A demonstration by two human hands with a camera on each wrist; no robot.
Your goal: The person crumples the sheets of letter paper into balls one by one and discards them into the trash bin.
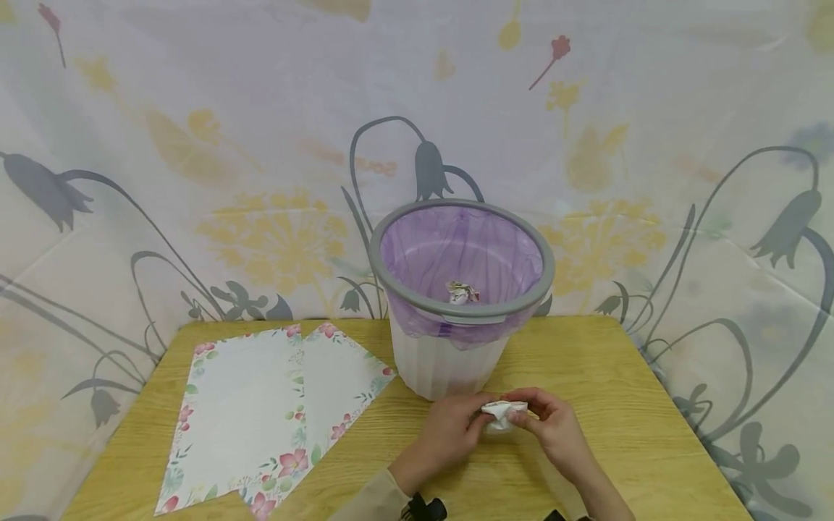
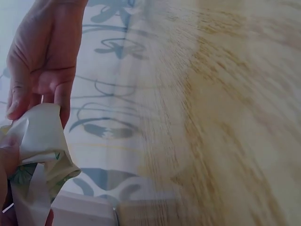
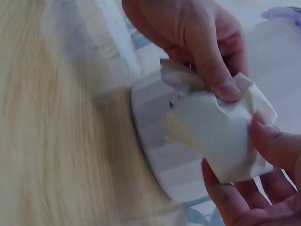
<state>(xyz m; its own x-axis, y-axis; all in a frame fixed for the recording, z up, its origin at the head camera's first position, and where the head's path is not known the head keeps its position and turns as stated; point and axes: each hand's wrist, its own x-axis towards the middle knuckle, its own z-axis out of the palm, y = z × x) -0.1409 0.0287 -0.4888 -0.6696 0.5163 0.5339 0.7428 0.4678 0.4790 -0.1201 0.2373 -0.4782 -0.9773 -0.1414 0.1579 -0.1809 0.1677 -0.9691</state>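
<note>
A crumpled sheet of paper (image 1: 500, 418), white with a bit of printed leaf pattern, is between both hands just in front of the bin. My left hand (image 1: 451, 428) pinches its left side, thumb on top. On the other side, my right hand (image 1: 554, 428) grips it between thumb and fingers. The right wrist view shows the folded, creased paper (image 3: 218, 134) close up, with both thumbs pressing on it. A white trash bin (image 1: 426, 362) with a grey rim and purple liner stands behind the hands; a crumpled paper ball (image 1: 462, 292) lies inside it.
Two flower-bordered sheets of paper (image 1: 237, 412) lie overlapping on the left of the wooden table (image 1: 625, 420). A patterned cloth (image 1: 274, 108) hangs behind the table and along its sides.
</note>
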